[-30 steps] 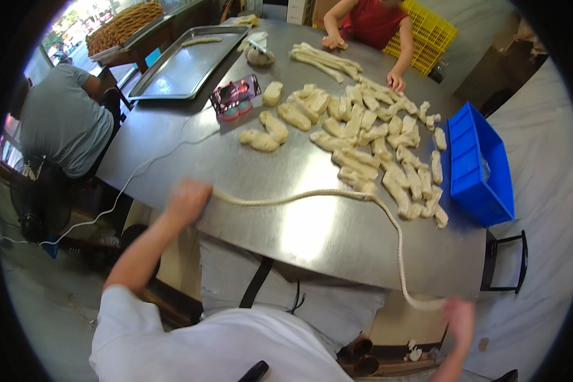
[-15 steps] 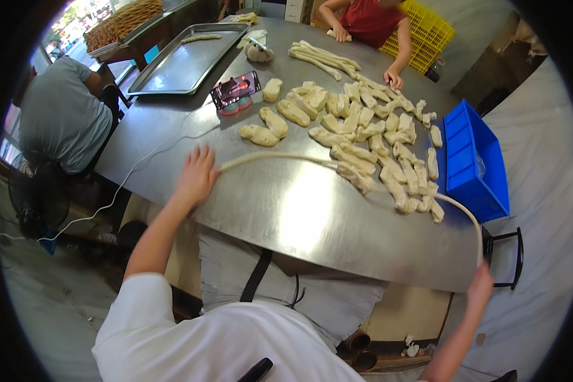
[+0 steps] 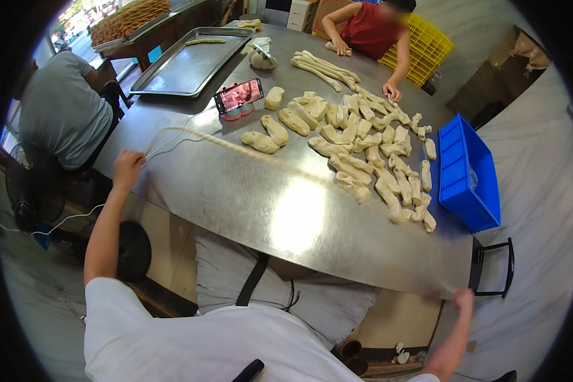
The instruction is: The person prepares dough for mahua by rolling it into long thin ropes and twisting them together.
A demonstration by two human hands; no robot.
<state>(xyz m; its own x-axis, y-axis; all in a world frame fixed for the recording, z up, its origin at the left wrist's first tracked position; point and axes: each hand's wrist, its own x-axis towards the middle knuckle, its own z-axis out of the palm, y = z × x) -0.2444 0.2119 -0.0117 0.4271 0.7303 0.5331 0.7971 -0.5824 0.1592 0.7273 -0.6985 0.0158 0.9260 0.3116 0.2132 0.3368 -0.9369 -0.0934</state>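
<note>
The left hand (image 3: 129, 169) is out past the left edge of the shiny table (image 3: 223, 213). Its fingers are curled tight around one end of a long rope of dough (image 3: 235, 148). The right hand (image 3: 463, 300) is low down, by the near right corner of the table. Its fingers are bent into a fist around the other end. The rope goes up from the left hand in a small hump, then slants across the table toward the right. Its middle and right part are very blurry, so it is probably one rope from hand to hand, but I cannot tell where it touches the table.

Behind the rope lie lots of fat dough pieces (image 3: 352, 167), many of them touching. Farther back, some long dough strips (image 3: 325, 69) lie side by side. A phone (image 3: 239, 95) leans on a pink stand (image 3: 237, 113), left of the dough pieces. At the far left of the table is a big metal tray (image 3: 184, 71) with one dough twist (image 3: 205, 41) in it.

A blue bin (image 3: 468, 175) is just beside the table's right edge. Across the table, a person in a red top (image 3: 372, 28) has one hand (image 3: 392, 92) at the dough and the other (image 3: 342, 48) on a dough strip. Yellow crates (image 3: 420, 48) are behind that person.
</note>
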